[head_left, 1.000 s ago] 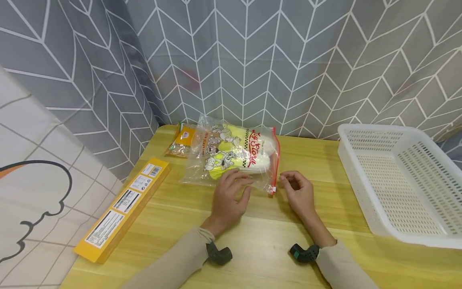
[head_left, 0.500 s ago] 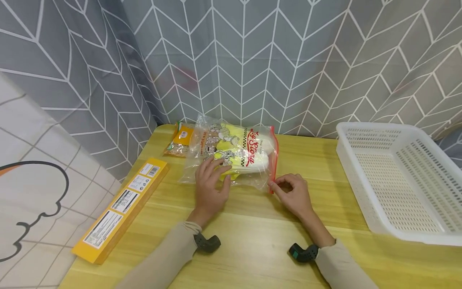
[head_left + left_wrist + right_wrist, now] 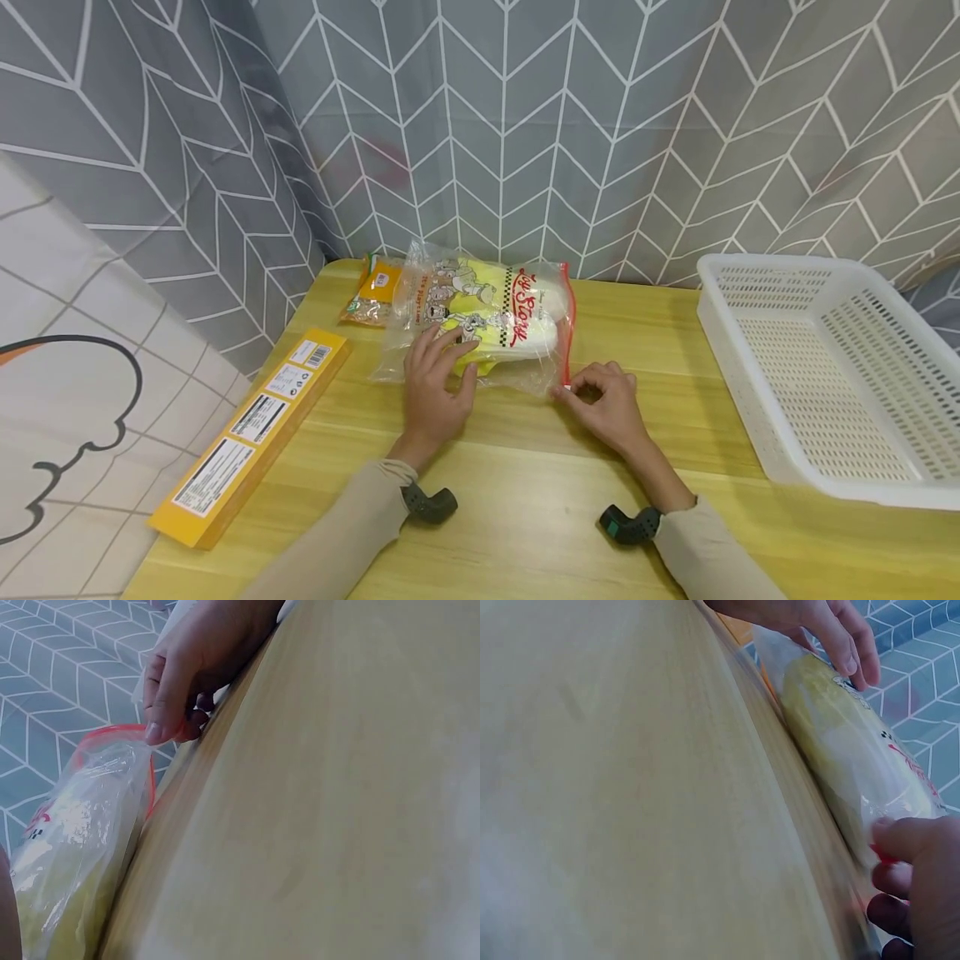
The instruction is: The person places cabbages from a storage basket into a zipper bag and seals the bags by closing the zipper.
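Observation:
A clear zip bag (image 3: 480, 287) with red lettering, printed cartoon figures and a red zip strip (image 3: 568, 333) lies at the back of the table. Through the plastic show yellow-and-white vegetables that look like small napa cabbages (image 3: 536, 337). My left hand (image 3: 437, 400) rests its spread fingers on the bag's near left part. At the near right corner, my right hand (image 3: 607, 408) pinches the end of the zip strip between thumb and forefinger. The left wrist view shows this pinch from the side, thumb (image 3: 157, 731) over the red edge.
A long yellow box (image 3: 255, 433) with white labels lies along the table's left edge. Behind it, a small orange packet (image 3: 378, 287) sits partly under the bag. At the right stands a white perforated basket (image 3: 750, 392). Grey patterned curtain (image 3: 480, 125) hangs behind the table.
My left hand has shifted left along the bag. My right hand has moved from just beside the zip strip to pinching its near end, and the bag has shifted slightly left.

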`<action>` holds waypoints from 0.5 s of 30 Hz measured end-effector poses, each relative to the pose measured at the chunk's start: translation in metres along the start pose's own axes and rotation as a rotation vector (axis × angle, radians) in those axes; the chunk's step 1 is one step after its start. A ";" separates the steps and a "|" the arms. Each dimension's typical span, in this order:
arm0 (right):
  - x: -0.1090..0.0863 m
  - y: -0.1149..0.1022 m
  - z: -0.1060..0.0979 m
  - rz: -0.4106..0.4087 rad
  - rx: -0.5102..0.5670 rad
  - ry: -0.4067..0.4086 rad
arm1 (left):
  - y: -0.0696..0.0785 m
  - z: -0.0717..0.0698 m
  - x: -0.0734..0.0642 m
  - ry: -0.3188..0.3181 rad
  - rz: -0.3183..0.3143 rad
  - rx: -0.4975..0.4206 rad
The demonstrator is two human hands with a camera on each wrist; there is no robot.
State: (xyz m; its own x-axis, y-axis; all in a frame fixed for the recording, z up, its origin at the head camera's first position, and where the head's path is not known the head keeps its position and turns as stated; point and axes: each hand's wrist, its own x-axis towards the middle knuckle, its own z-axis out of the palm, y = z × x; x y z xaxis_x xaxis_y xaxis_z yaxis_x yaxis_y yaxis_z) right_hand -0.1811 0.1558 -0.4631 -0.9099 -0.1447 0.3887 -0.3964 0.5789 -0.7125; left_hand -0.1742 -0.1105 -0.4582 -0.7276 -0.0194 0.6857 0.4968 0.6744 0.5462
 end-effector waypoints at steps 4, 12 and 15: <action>-0.001 0.001 0.001 0.065 0.043 0.033 | 0.001 -0.003 0.000 -0.049 -0.042 0.003; 0.002 -0.002 -0.001 0.235 0.114 0.189 | 0.003 -0.012 0.006 -0.244 -0.073 0.153; 0.003 -0.002 -0.001 0.264 0.132 0.219 | 0.006 -0.015 0.009 -0.308 -0.099 0.198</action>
State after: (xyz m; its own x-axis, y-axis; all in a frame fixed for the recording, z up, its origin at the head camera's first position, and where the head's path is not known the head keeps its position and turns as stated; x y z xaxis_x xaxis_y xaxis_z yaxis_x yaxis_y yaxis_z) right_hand -0.1830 0.1552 -0.4595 -0.9411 0.1792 0.2868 -0.1766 0.4629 -0.8687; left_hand -0.1711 -0.1178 -0.4416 -0.8904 0.1107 0.4415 0.3379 0.8105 0.4784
